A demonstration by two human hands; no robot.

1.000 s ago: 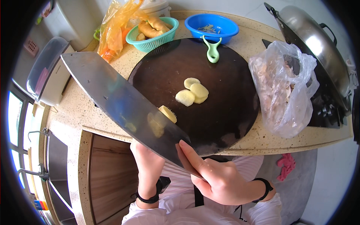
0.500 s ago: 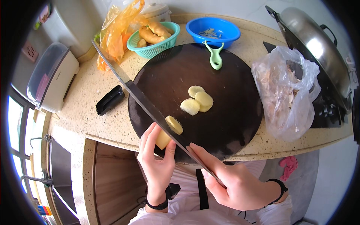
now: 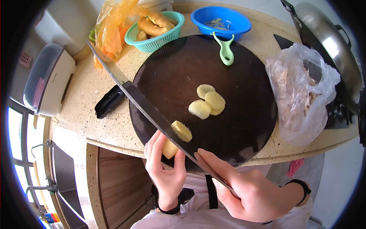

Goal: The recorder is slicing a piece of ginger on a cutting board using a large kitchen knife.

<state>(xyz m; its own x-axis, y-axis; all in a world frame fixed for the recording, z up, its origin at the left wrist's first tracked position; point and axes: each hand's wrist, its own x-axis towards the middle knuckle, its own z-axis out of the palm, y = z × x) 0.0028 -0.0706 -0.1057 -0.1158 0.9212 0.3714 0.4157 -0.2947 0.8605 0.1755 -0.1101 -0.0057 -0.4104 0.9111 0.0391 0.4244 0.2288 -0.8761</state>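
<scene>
My right hand (image 3: 251,192) grips a long kitchen knife (image 3: 150,114), whose blade runs diagonally up to the left over the round dark cutting board (image 3: 240,84). At the board's near edge, my left hand (image 3: 166,179) pinches a peeled ginger piece (image 3: 170,149) between thumb and fingers. The blade stands against that piece, partly hiding it. A cut slice (image 3: 182,131) sits just on the blade's far side. Several pale ginger slices (image 3: 214,100) lie overlapping in the middle of the board. A green peeler (image 3: 225,53) rests at the far edge.
Behind the board stand a green basket (image 3: 152,45) of unpeeled ginger, a blue bowl (image 3: 196,22) with scraps and an orange bag (image 3: 108,28). Right is a clear plastic bag (image 3: 295,99) near a metal wok lid (image 3: 324,32). A black holder (image 3: 108,102) lies left.
The view has shifted slightly, so the board and the things around it sit a little differently in the picture. Both hands keep their hold, with the slice still beside the blade.
</scene>
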